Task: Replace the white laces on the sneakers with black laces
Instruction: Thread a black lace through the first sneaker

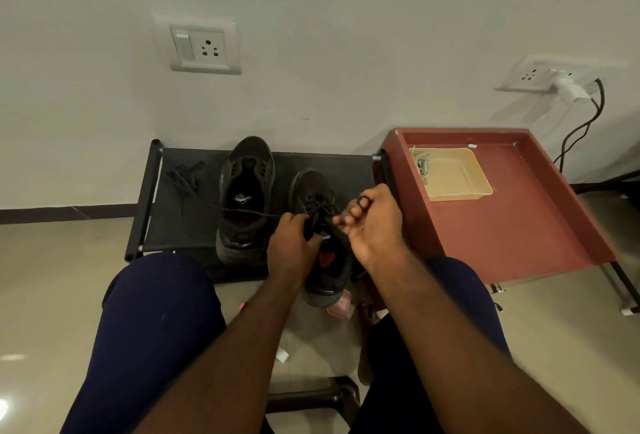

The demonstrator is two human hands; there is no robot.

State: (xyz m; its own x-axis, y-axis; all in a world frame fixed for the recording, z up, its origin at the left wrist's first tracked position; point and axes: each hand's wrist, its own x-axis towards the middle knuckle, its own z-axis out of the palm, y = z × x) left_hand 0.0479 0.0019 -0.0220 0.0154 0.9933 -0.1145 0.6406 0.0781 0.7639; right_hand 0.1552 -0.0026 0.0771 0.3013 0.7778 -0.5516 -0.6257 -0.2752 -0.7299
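Threading is the step in hand. The sneaker (pixel 311 191), black and toe-away, sits at the rack's (pixel 180 226) right front, its heel hanging over the front edge. The left hand (pixel 294 243) grips its tongue. The right hand (pixel 372 222), fingers curled, pinches the black lace (pixel 242 212) just beside it. Some lace seems crossed above the tongue, but blur hides the eyelets. One strand runs taut across the other sneaker (pixel 246 191), which looks unlaced at mid-rack, toward a heap (pixel 183 177) of black lace at the rack's left end. Next, I judge, the pinched end must find an eyelet and be drawn snug. White laces (pixel 422 163) lie in a tray (pixel 460 191) on the red surface (pixel 512 226) right of the rack.
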